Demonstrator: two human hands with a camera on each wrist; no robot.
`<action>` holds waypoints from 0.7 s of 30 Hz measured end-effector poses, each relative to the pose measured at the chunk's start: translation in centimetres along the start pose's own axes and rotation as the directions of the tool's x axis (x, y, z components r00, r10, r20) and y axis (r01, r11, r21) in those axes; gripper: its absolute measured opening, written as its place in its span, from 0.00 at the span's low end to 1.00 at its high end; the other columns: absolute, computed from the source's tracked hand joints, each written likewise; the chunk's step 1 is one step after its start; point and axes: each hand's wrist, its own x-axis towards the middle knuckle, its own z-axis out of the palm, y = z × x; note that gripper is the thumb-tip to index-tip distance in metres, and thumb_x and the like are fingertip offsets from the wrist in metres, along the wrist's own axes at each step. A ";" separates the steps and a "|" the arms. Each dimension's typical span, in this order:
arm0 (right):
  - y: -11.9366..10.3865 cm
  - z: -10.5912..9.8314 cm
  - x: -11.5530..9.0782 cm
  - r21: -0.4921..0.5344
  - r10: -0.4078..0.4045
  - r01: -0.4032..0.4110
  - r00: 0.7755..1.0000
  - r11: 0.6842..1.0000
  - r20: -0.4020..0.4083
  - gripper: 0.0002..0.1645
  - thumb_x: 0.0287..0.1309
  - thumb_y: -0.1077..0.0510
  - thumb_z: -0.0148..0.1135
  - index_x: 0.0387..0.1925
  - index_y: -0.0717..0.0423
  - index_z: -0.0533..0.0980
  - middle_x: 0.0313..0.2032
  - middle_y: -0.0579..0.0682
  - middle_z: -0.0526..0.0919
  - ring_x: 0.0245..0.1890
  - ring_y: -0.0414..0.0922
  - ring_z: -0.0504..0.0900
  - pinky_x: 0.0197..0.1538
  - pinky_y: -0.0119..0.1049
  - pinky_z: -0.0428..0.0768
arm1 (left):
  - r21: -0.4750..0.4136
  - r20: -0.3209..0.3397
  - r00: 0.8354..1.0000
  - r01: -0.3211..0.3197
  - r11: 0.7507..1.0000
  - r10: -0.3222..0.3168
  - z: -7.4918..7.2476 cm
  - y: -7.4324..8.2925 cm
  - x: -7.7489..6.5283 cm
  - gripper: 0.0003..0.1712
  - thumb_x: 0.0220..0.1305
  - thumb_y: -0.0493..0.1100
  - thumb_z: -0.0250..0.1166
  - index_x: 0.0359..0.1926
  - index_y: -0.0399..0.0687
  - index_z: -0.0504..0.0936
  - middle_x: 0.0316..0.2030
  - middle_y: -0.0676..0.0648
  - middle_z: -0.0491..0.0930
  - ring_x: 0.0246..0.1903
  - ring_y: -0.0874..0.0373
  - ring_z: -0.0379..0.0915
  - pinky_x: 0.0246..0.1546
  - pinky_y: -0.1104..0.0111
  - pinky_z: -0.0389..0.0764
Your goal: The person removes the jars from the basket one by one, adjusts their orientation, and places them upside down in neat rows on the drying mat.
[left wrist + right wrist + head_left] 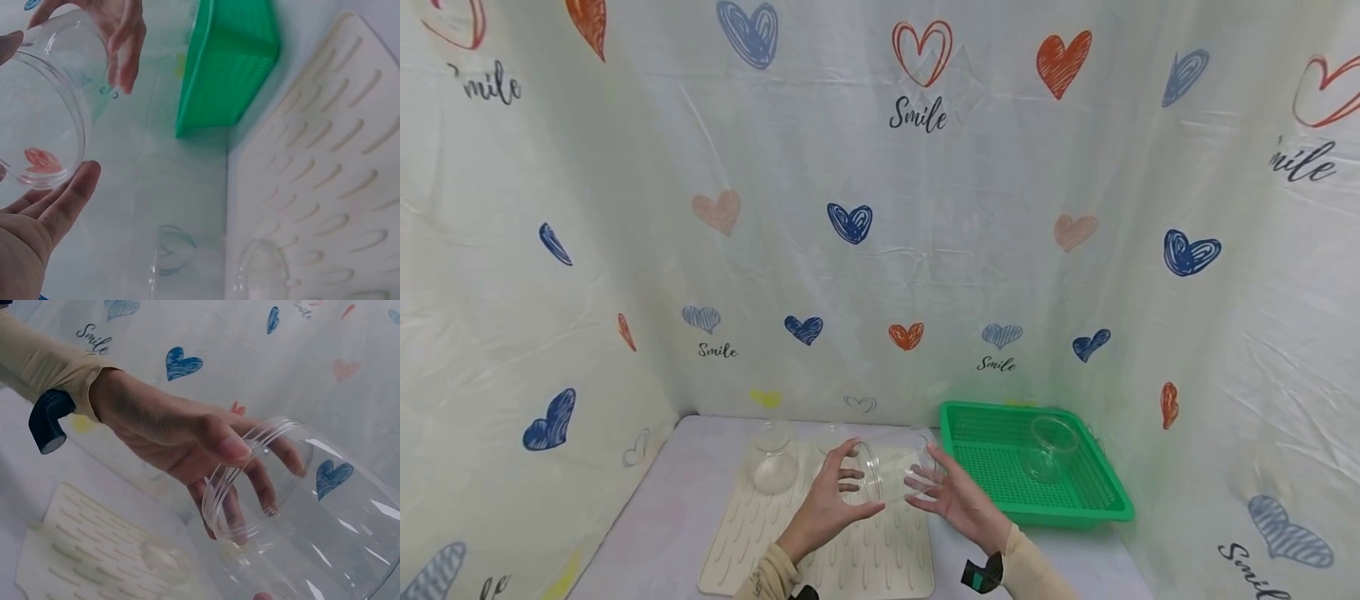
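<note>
A clear jar (892,473) is held on its side between both hands, above the mat. My left hand (829,505) grips its ringed rim end, thumb on one side and fingers on the other, as the right wrist view shows of that hand (187,437). My right hand (958,500) holds the opposite end with spread, curved fingers. In the left wrist view the jar's open mouth (81,119) faces the camera, and the right hand's fingers (128,53) lie along the far end.
A cream ridged mat (857,558) lies on the white table (658,500). Clear glass vessels (775,467) stand on its back part. At the right, a green plastic basket (1108,492) has one clear jar (1051,450) inside. A curtain printed with hearts (925,275) encloses the table.
</note>
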 end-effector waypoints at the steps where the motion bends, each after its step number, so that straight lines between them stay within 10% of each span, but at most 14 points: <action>1: 0.1 0.1 0.1 -0.013 0.002 -0.002 1.000 1.000 -0.004 0.55 0.68 0.35 0.47 0.74 0.52 0.26 0.71 0.77 0.38 0.70 0.71 0.53 0.63 0.57 0.70 | 0.003 0.000 1.000 0.004 1.000 -0.004 0.0 0.0 -0.1 0.56 0.47 0.60 0.75 0.72 0.71 0.51 0.68 0.43 0.58 0.55 0.48 0.74 0.49 0.61 0.81; 14: 0.9 2.4 1.2 -0.230 -0.124 0.099 0.988 0.968 -0.096 0.49 0.68 0.39 0.51 0.73 0.57 0.39 0.71 0.70 0.49 0.66 0.65 0.65 0.56 0.52 0.78 | 0.140 -0.059 0.994 0.104 0.985 -0.097 -1.4 -1.4 -2.3 0.61 0.46 0.66 0.73 0.74 0.67 0.45 0.70 0.44 0.57 0.61 0.44 0.70 0.49 0.51 0.79; 17: 1.3 3.3 2.1 -0.322 -0.218 0.168 0.968 0.932 -0.126 0.47 0.66 0.43 0.56 0.73 0.55 0.44 0.69 0.70 0.54 0.64 0.64 0.68 0.54 0.52 0.79 | 0.324 -0.083 0.980 0.196 0.926 -0.178 -2.2 -2.3 -4.0 0.56 0.50 0.68 0.69 0.73 0.53 0.53 0.67 0.41 0.62 0.58 0.41 0.71 0.45 0.48 0.79; 21: 2.3 4.9 3.7 -0.522 -0.341 0.231 0.932 0.821 -0.125 0.45 0.60 0.45 0.64 0.71 0.49 0.51 0.69 0.66 0.58 0.63 0.62 0.69 0.52 0.51 0.80 | 0.540 -0.042 0.940 0.306 0.784 -0.338 -2.6 -4.0 -6.4 0.36 0.53 0.58 0.71 0.56 0.40 0.73 0.48 0.40 0.73 0.43 0.42 0.76 0.37 0.48 0.80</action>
